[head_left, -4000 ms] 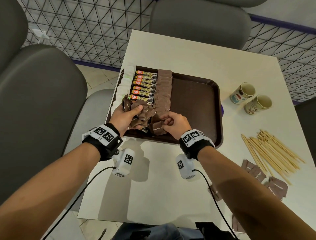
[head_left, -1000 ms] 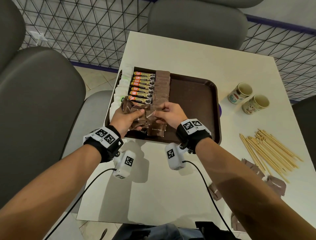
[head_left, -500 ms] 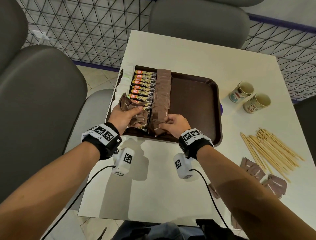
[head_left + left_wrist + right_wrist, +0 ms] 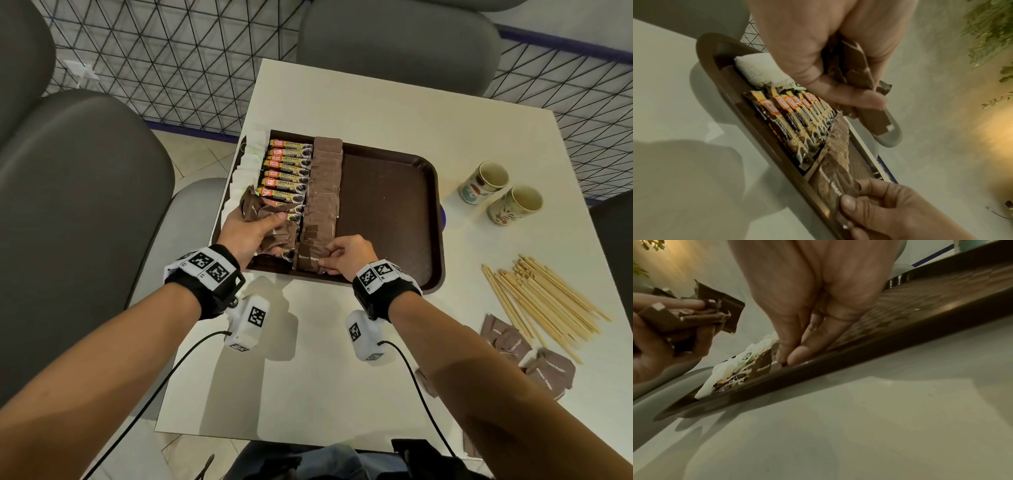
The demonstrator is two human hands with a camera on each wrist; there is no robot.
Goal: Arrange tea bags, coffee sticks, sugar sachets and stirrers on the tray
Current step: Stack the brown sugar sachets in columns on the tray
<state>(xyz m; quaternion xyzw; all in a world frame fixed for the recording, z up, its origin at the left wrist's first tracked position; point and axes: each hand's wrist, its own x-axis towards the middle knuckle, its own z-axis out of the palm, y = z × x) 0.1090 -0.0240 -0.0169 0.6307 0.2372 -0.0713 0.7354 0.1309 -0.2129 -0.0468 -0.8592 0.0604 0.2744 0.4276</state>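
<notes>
Our left hand (image 4: 251,229) grips a crumpled bunch of brown paper sugar sachets (image 4: 265,219) over the dark brown plastic tray (image 4: 394,205) on the white worktop (image 4: 342,102). Our right hand (image 4: 346,255) pinches one brown sugar sachet (image 4: 308,262) at the tray's near edge.

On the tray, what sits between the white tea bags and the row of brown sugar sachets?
A row of coffee sticks lies between the tea bags and the brown sugar sachets, touching both, clearest in the head view.
</notes>
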